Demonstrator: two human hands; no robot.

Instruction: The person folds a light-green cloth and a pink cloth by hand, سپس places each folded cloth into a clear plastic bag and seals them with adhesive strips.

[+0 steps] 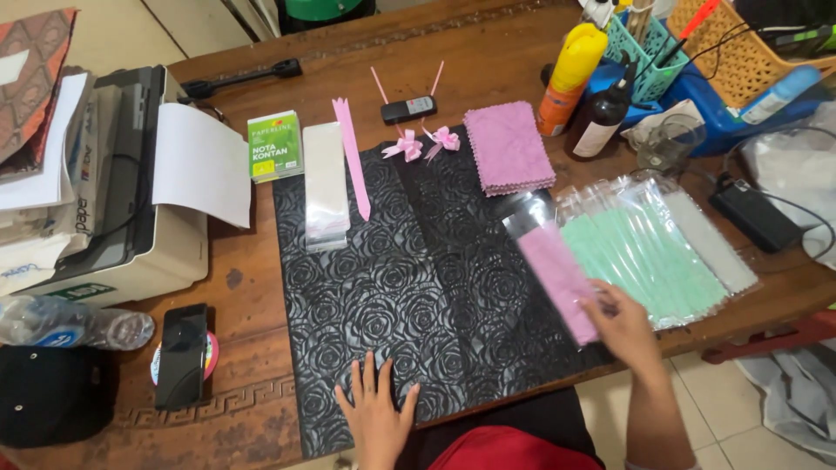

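Two bare hands are at work at the bottom of the frame. The right hand (620, 324), lower right of centre, pinches the near end of a pink cloth in a clear sleeve (557, 280), fingers closed on it and the sleeve lifted a little over the right edge of the black rose-embossed sheet (392, 296). The sleeve is a long, narrow strip; its long axis runs diagonally, the held end towards the lower right and the free end, with a dark flap, pointing up and left towards the middle of the frame. The left hand (377, 411), at the bottom centre, lies flat and open, fingers spread on the near edge of the black sheet, gripping nothing. As a judgement, the move goes best if the flat hand pins the sheet so it cannot slide, and the pinch stays on the sleeve's end so the limp strip hangs straight without folding. Just to the right of the sleeve lies a fan of green cloth packets (649, 252) with a grey one at its far right. Further up sit a stack of pink cloths (508, 146), two pink ribbon bows (425, 142), a pink ribbon strip (352, 155) and a stack of clear sleeves (326, 184). All rest on the wooden desk (252, 261), with a printer (131, 200) at the left.
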